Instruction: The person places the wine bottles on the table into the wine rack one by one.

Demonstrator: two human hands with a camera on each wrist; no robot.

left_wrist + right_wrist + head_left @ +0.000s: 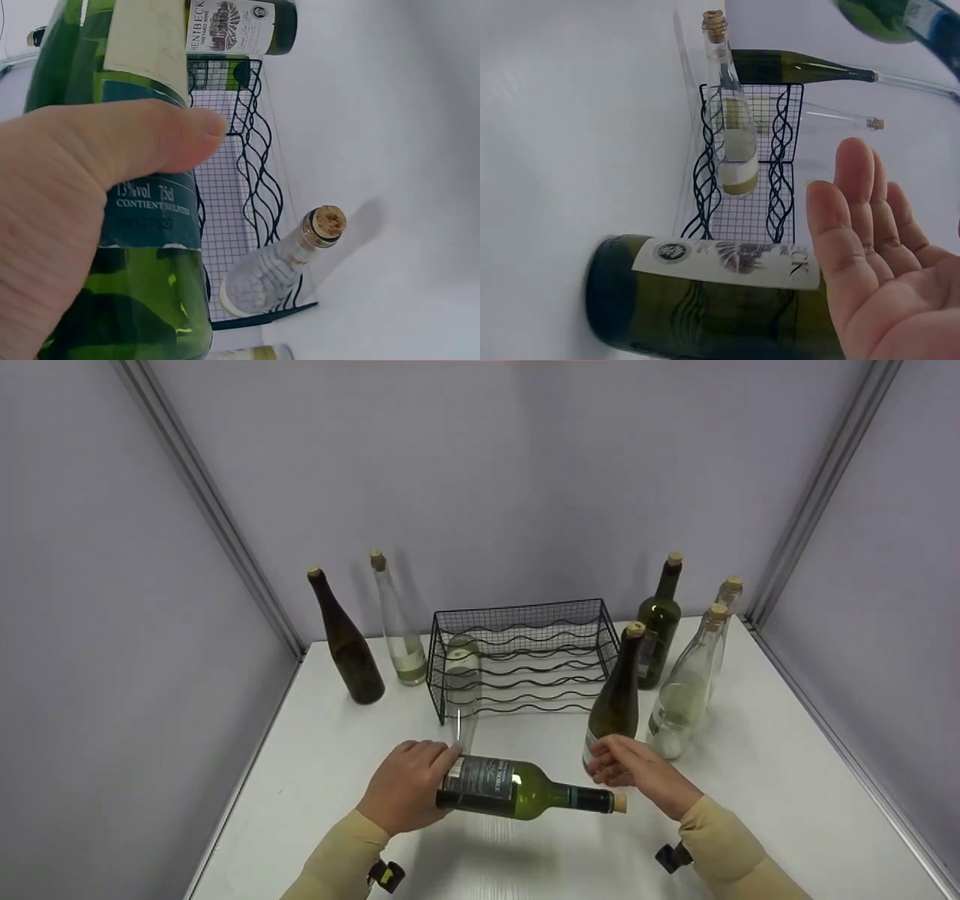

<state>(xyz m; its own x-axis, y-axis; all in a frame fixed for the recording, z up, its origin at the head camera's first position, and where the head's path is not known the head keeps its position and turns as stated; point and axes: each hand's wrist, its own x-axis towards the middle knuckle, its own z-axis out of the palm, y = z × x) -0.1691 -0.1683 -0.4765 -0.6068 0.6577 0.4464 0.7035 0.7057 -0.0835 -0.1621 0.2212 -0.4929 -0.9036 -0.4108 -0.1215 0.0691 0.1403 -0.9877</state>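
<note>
My left hand (409, 784) grips a green wine bottle (532, 791) around its base end. That bottle lies level in the air, its dark neck and cork pointing right. In the left wrist view the thumb crosses the bottle's blue-green label (150, 214). My right hand (645, 769) holds nothing; its fingers are extended just beyond the cork. Close by it stands a brown-green bottle (616, 705) with a white label, its lower part overlapped by the fingers in the head view. A clear corked bottle (463, 690) lies in the left end of the black wire rack (525, 709), neck towards me.
Left of the rack stand a dark brown bottle (352, 664) and a clear bottle (401, 641). To its right are a green bottle (660, 622) and two clear bottles, the nearer one (682, 697) in front. Panel walls (480, 480) enclose the white table (300, 810).
</note>
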